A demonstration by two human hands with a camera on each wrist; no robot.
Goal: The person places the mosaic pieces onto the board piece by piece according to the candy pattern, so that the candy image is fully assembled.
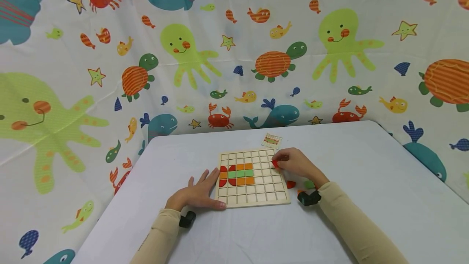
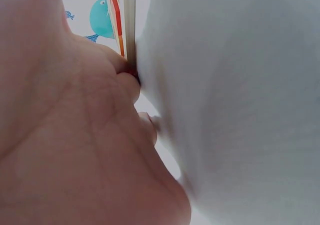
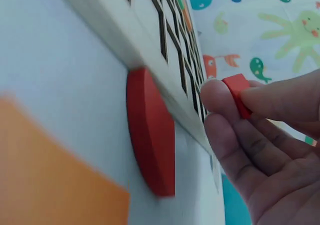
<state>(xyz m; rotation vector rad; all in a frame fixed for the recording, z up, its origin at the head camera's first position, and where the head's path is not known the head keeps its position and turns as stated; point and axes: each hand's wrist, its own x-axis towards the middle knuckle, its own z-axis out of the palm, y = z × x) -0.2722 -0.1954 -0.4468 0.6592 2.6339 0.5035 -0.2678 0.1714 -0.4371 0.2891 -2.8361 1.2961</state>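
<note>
A wooden grid board (image 1: 234, 200) lies on the table, with red, orange and green tiles (image 1: 240, 173) set in its left and middle squares. My left hand (image 1: 198, 192) is spread along the board's left edge, fingers and thumb touching it; the left wrist view shows mostly the palm (image 2: 85, 135) beside the board's rim (image 2: 129, 25). Above the board's right side, my right hand (image 1: 296, 163) pinches a red tile (image 3: 239, 92) between thumb and fingers. Whether that tile touches the board cannot be told.
Right of the board lie loose pieces: a red curved tile (image 3: 150, 135), a green tile (image 1: 309, 184) and an orange tile (image 3: 60, 180), partly hidden by the right wrist. A small pattern card (image 1: 272, 140) lies behind the board. A sea-animal curtain (image 1: 234, 72) hangs behind the table (image 1: 256, 235).
</note>
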